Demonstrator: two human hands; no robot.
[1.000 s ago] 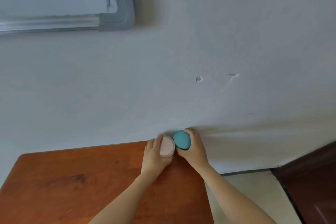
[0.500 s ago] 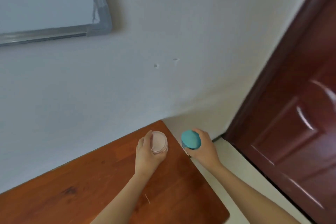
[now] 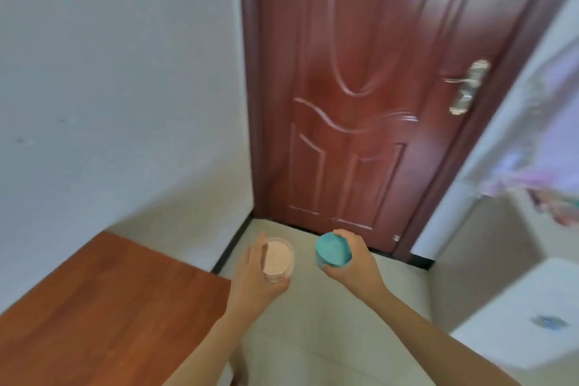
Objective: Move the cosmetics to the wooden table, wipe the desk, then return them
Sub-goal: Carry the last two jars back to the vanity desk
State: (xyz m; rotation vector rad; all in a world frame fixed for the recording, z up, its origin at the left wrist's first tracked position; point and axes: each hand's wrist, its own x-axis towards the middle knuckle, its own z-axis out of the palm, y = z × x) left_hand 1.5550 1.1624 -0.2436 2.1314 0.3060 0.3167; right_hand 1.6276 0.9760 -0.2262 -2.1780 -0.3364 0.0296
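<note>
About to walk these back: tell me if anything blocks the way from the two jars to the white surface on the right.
Nothing visible does. The pink jar and teal jar are held over bare floor; the white surface lies to the right.

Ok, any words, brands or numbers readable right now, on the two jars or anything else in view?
None can be read.
Pink jar in the left hand: no print visible.
Teal jar in the right hand: plain lid, no label showing.
Blue mark on the white surface at right: too blurred to read.

Soft daylight, motion blur (worst rightward)
</note>
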